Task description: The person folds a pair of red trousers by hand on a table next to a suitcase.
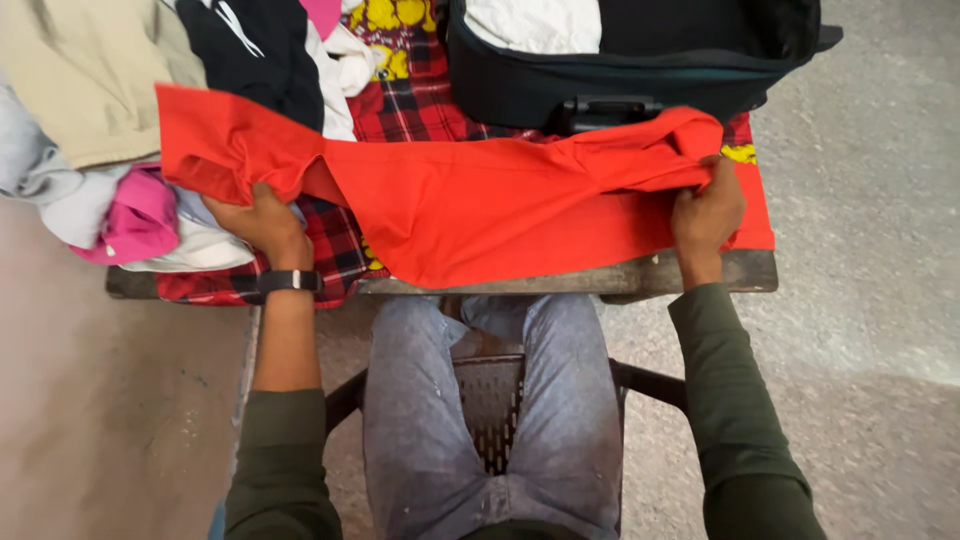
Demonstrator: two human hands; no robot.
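A bright orange-red garment [480, 200] lies stretched across a small table in front of me. My left hand [262, 222], with a black wristband, grips its left part near a sleeve. At the garment's right end my right hand [706, 212] pinches a bunched fold of the cloth. Both hands hold the fabric taut between them. A red plaid cloth with yellow print [410, 95] covers the table under the garment.
A pile of clothes [120, 120] in beige, grey, pink, white and black sits at the table's left. An open dark suitcase [620, 85] with a white item inside stands at the back right. My knees are under the wooden table edge [640, 275]; concrete floor surrounds it.
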